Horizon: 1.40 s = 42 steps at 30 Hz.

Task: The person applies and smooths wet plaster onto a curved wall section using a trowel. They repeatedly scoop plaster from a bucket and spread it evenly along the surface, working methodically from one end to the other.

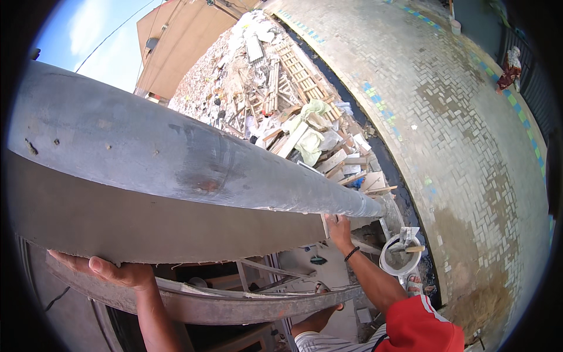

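Note:
A long grey rounded beam [193, 158] crosses the view. Below it runs a flat grey-brown plastered face [176, 229] with a rough lower edge. My left hand [120, 273] lies palm up against that lower edge, its fingers stretched out and the tips partly hidden. At the face's right end, my right hand [339, 230] has its fingers bent around a thin pale strip [325, 226]; part of the grip is hidden. A dark bracelet circles that wrist.
A curved metal rail [217, 308] passes below my hands. Lower down, a white bucket [385, 262] of grey mix carries a trowel [415, 249]. Broken wood and sacks [308, 138] lie beside a dark drain [404, 202]. A person [511, 67] is on the paved road [434, 135].

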Each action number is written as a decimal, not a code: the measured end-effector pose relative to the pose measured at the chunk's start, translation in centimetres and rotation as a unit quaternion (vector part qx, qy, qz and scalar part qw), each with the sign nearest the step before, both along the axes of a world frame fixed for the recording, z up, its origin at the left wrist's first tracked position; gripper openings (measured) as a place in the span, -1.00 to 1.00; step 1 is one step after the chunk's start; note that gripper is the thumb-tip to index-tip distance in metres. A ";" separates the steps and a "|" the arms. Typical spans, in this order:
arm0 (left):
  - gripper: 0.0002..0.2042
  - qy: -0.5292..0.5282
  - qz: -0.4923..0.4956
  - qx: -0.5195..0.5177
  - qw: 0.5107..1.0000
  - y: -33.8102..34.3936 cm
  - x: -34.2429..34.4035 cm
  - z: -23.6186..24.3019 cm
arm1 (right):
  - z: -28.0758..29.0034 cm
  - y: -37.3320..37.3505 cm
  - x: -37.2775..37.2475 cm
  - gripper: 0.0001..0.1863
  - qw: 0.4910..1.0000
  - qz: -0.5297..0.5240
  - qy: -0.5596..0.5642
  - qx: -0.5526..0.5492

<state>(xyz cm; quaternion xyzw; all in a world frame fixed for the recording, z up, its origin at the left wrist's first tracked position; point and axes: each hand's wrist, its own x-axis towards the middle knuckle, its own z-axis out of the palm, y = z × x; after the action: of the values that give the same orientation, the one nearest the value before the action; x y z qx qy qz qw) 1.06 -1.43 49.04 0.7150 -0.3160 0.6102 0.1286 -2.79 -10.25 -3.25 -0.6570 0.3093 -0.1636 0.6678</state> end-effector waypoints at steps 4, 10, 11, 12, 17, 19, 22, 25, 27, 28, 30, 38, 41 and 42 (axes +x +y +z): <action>-0.29 -0.011 -0.025 0.014 1.000 -1.8 0.8 0.3 | -9.0 -2.7 2.5 -0.59 0.989 -0.030 0.005 -0.145; -0.33 -0.012 0.048 0.085 0.995 5.8 0.4 2.2 | -0.7 -0.1 -2.0 -0.62 0.992 0.056 0.095 0.060; -0.34 0.004 0.029 0.075 0.997 5.7 0.3 2.5 | -1.4 0.3 -0.6 -0.63 1.000 -0.003 0.005 0.002; -0.36 0.022 0.004 0.065 0.998 5.3 0.6 2.7 | -3.3 0.0 0.7 -0.63 0.998 -0.027 -0.038 -0.047; -0.48 0.072 -0.094 -0.072 0.990 -0.1 0.7 0.5 | -11.1 -2.6 0.6 -0.61 0.984 0.074 0.150 -0.069; -0.54 0.057 -0.070 -0.021 0.996 2.1 1.1 1.5 | -10.8 -0.2 -2.2 -0.61 0.993 -0.016 0.112 0.030; -0.61 0.062 -0.024 -0.080 0.995 5.9 -0.4 3.4 | -2.3 0.2 -1.7 -0.59 0.985 0.110 0.120 0.062; -0.63 -0.114 0.117 0.114 0.980 5.4 1.8 4.1 | -8.8 -2.2 1.7 -0.55 0.994 -0.006 0.021 -0.110; -0.64 -0.133 0.106 0.119 0.978 5.3 1.7 4.2 | -11.3 -2.3 1.9 -0.53 0.992 -0.055 0.041 -0.106; -0.65 -0.045 0.004 0.004 0.999 5.1 1.3 4.2 | -11.8 -2.0 0.9 -0.54 0.991 -0.033 0.128 -0.020; -0.67 -0.021 0.002 -0.019 1.000 6.3 0.7 4.5 | -10.4 -0.5 -0.6 -0.54 0.980 -0.035 0.176 0.086; -0.69 -0.093 0.093 0.176 0.976 6.9 1.6 5.4 | -14.8 -2.4 1.6 -0.58 0.987 -0.044 0.002 -0.155; -0.69 -0.166 0.148 0.257 0.940 8.3 1.6 5.6 | -12.5 -0.3 -2.6 -0.58 0.978 -0.025 0.182 0.095; -0.69 -0.164 0.141 0.256 0.942 8.5 1.8 5.6 | -11.1 -0.3 -3.0 -0.58 0.982 -0.031 0.143 0.115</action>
<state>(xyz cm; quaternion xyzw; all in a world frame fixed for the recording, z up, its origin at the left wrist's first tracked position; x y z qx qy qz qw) 2.89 7.11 54.60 0.6512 -0.3743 0.6294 -0.1994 -5.77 -10.57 -14.31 -0.5824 0.4384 -0.0514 0.6827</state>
